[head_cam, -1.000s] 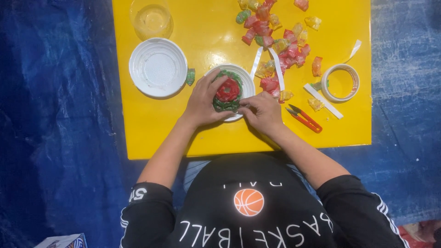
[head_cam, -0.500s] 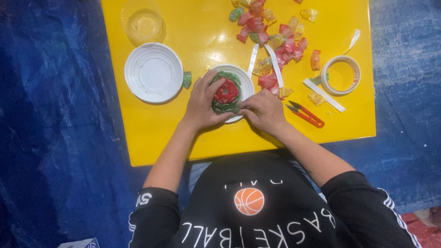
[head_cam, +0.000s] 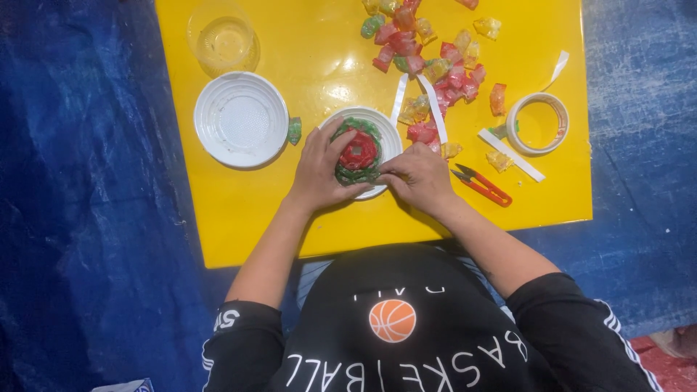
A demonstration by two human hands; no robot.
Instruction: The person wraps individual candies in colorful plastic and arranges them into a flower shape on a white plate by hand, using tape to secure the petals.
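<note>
Resting on the yellow counter point(head_cam: 218, 218), the small white plate point(head_cam: 388, 131) carrying the red-and-green candy ring point(head_cam: 357, 152) sits between both hands, left hand point(head_cam: 319, 170) fingers spread flat on it, right hand point(head_cam: 417, 174) pinching its near-right edge.

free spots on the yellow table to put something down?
Bare: the near-left corner of the table, below the empty white plate; the strip between the clear cup and the candy pile. Crowded: the right half, with candies, tape roll, red snips.
</note>
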